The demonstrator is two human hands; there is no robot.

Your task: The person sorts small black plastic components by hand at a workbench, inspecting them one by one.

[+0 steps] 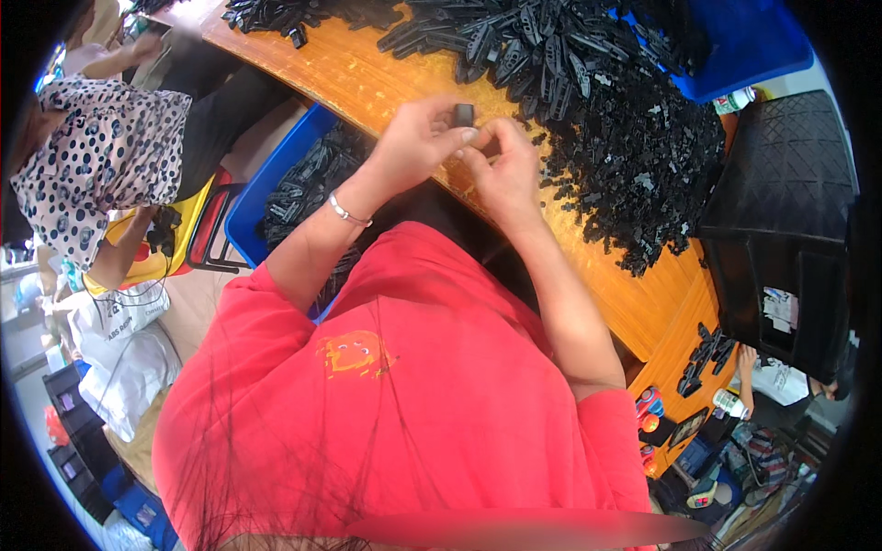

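Note:
My left hand (418,142), with a bracelet at its wrist, pinches a small black plastic part (463,115) above the table's near edge. Right beside it, my right hand (505,163) has its thumb and fingertips pressed together, close to the left thumb tip. Whatever lies in the right fingertips is too small or hidden to make out. Just beyond my hands lies a heap of long black plastic pieces (514,46). A wide pile of small black parts (634,174) spreads to the right of my right hand.
The wooden table (340,60) runs diagonally ahead of me. A blue bin (246,225) of black pieces stands below its edge at left; another blue bin (767,46) is at far right. A black crate (781,202) stands at right. One person (106,147) sits at left; others are nearby.

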